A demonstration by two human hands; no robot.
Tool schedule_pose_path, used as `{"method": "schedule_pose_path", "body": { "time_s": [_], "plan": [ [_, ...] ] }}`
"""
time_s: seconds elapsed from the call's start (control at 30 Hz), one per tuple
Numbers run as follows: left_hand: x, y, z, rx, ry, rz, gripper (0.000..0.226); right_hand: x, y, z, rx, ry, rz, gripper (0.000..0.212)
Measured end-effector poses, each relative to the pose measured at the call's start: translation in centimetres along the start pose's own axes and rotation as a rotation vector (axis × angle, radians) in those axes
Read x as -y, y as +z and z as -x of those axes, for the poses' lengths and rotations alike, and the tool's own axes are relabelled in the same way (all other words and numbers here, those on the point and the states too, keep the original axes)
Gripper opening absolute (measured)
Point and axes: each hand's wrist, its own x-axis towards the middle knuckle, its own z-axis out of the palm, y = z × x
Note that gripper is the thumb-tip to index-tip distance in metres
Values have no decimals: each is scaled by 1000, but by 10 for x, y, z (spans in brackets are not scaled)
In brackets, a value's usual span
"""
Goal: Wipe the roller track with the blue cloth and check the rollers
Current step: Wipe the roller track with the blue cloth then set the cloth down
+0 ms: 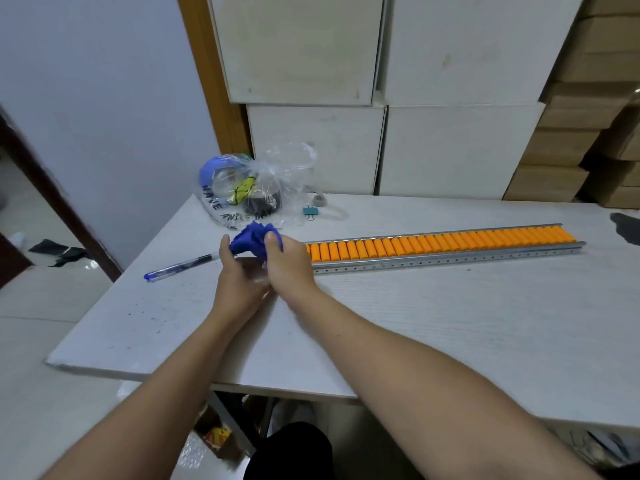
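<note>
The long metal roller track with its row of orange plastic rollers point(446, 245) lies flat across the pale bench point(450, 323), running from near the middle of it out toward the right edge. Its left end is hidden behind the hands, so whether that end has been touched cannot be told. The crumpled blue cloth point(254, 239) is bunched up at that left end, gripped between both hands: the left hand point(239, 275) has its fingers closed round the near side of the wad, and the right hand point(289, 263) is closed on it from the right, thumb pressed on top.

By the look of it the wiping has hardly begun or is only being readied, since the cloth is a tight ball rather than spread on the rollers, and almost the whole track lies uncovered to the right. The pass along the track and the checking of the rollers both seem still to come.

Just left of the hands lies a blue ballpoint pen point(180, 266). Behind them sits a clear plastic bag with printed lettering and odd items inside point(249, 188), and beside it a small teal binder clip point(309, 211)
</note>
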Motion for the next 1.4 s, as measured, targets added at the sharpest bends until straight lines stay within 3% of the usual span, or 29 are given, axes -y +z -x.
{"method": "schedule_pose_path", "body": {
  "time_s": [0.07,0.13,0.37,0.5,0.6,0.73,0.8,1.07,1.2,1.4],
  "plan": [
    [2,-3,5,19,-29,-32,116,0,-13,-7,-28,152,-196,34],
    [6,-4,6,6,-48,-34,114,-3,-24,-12,-53,274,-360,33],
    [4,-7,11,-126,-26,6,51,-2,-59,-12,-44,386,-730,23],
    [2,-5,18,-142,59,-69,32,-4,-76,-6,-31,409,-865,27],
    [-4,-3,26,-150,175,-113,27,-8,-87,-3,-16,412,-898,33],
    [-32,13,40,-148,555,-244,26,-13,-90,5,-19,431,-906,34],
    [-45,24,44,-117,631,-312,30,-14,-92,11,-13,432,-921,32],
    [-53,45,48,-37,614,-404,7,-20,-101,21,27,467,-938,31],
    [-56,49,56,-6,558,-321,5,-24,-111,24,20,473,-945,31],
    [-48,64,69,253,530,-434,15,-39,-143,19,-145,477,-1050,33]
  ]
}}
